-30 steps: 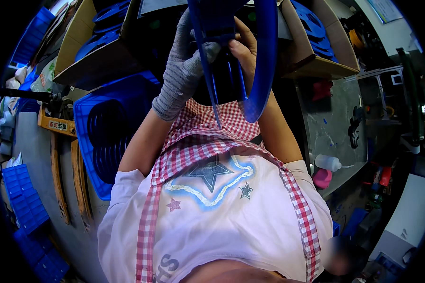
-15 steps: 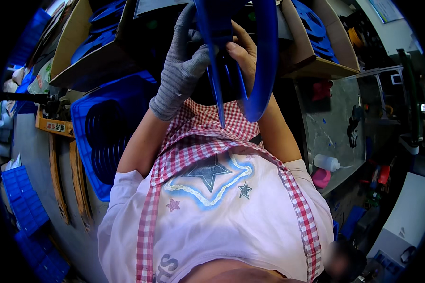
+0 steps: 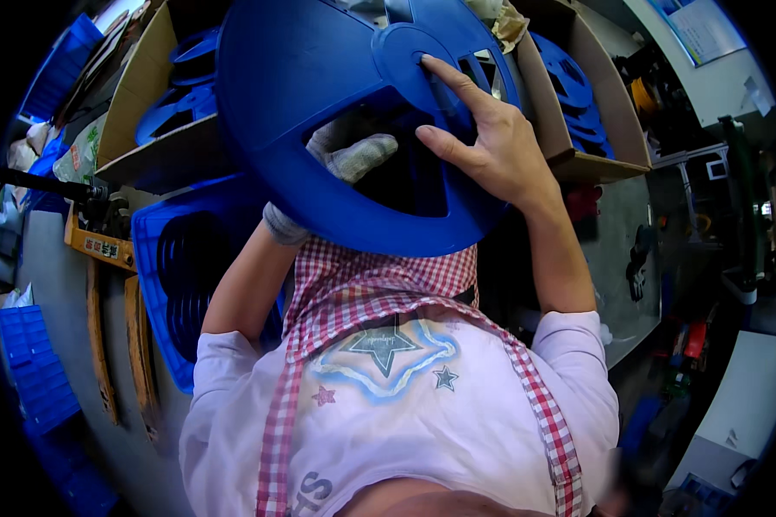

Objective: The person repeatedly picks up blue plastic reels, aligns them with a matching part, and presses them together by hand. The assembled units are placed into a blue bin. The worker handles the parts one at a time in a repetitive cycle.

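A large blue plastic reel [image 3: 276,77], round with cut-out windows and a central hub, is held up in front of my chest with its broad face toward me. My left hand [image 3: 353,159], in a grey knit glove, is mostly behind it. Its gloved fingers show through a window as they grip the reel from the far side. Bare, my right hand [image 3: 504,146] lies over the reel's right part. The index finger is stretched out with its tip at the small hole in the hub, and the thumb is spread apart over a window.
Cardboard boxes with blue reel parts stand at the left [image 3: 116,133] and right [image 3: 612,162]. Below the left one, a blue crate [image 3: 151,276] holds a row of dark discs. Further left are an orange pallet jack [image 3: 99,246] and stacked blue bins [image 3: 39,362].
The reel has turned from edge-on to face-on and now spans the space between my arms. My right hand has moved right and onto its face; my left hand is now behind it.
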The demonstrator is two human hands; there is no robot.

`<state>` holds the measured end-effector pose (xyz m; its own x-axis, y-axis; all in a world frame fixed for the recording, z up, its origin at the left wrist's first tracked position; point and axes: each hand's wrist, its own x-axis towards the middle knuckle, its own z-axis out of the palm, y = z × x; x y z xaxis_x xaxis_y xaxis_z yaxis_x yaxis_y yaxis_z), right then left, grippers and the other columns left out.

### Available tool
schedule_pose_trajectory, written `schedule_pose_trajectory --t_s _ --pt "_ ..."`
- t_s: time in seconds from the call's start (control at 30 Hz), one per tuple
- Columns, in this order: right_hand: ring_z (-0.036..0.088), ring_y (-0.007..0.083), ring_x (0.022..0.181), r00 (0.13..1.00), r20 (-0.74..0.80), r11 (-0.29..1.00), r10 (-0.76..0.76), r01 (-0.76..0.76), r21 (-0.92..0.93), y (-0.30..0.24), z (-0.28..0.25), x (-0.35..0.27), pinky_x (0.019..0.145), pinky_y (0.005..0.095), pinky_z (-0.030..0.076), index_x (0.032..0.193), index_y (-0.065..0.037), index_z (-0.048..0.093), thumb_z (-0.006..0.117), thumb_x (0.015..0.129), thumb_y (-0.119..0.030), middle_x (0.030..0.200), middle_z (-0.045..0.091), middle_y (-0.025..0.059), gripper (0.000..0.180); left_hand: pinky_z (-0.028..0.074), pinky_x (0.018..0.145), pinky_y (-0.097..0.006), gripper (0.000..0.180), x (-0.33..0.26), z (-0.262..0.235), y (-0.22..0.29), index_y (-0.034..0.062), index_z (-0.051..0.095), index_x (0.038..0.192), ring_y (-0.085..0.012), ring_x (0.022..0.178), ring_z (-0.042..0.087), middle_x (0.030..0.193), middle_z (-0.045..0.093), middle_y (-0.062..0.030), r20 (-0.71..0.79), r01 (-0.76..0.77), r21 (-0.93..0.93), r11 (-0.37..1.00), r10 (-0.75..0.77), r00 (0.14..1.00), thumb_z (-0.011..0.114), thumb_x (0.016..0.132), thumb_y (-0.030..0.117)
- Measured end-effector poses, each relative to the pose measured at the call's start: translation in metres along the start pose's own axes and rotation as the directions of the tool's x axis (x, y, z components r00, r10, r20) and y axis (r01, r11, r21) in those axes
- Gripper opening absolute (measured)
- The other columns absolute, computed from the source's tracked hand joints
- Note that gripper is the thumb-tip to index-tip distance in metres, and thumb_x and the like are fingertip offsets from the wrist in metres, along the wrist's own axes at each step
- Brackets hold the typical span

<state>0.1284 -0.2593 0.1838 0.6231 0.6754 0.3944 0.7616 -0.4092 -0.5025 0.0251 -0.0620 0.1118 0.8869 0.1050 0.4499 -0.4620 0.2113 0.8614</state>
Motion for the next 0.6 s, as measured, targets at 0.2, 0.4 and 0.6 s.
schedule_pose_trajectory --t_s 0.2,0.4,0.6 --pt "0.056 0.0402 0.113 0.981 0.189 0.994 0.044 -0.024 -0.107 0.064 -0.017 0.099 0.095 0.0469 0.048 0.14 -0.037 0.042 0.054 0.075 -0.073 0.129 0.053 0.0218 0.075 0.061 0.069 -0.03 0.033 0.097 -0.102 -0.015 0.0039 0.061 0.112 -0.0152 0.088 0.069 0.096 0.069 -0.0072 0.208 0.046 -0.336 0.941 0.027 0.978 0.068 0.087 0.024" --pt "0.04 0.0367 0.131 0.961 0.263 0.97 0.086 -0.021 -0.241 0.082 -0.008 0.234 0.109 0.0412 0.031 0.139 -0.028 0.046 0.056 0.086 -0.056 0.139 0.047 0.0195 0.061 0.053 0.093 -0.029 0.041 0.178 -0.192 -0.029 0.0037 0.047 0.133 -0.0169 0.107 0.062 0.118 0.062 -0.0098 0.094 0.03 -0.356 0.934 0.003 0.996 0.054 0.095 0.017" --pt "0.042 0.0347 0.131 0.953 0.273 0.876 0.132 0.017 -0.482 0.122 0.026 0.293 0.11 0.0436 0.03 0.142 -0.027 0.043 0.051 0.085 -0.063 0.141 0.046 0.0166 0.068 0.051 0.099 -0.04 0.039 0.19 -0.198 -0.047 -0.0035 0.046 0.131 -0.028 0.112 0.06 0.118 0.061 -0.0164 -0.055 0.123 -0.428 0.895 -0.162 0.985 0.045 0.092 -0.001"
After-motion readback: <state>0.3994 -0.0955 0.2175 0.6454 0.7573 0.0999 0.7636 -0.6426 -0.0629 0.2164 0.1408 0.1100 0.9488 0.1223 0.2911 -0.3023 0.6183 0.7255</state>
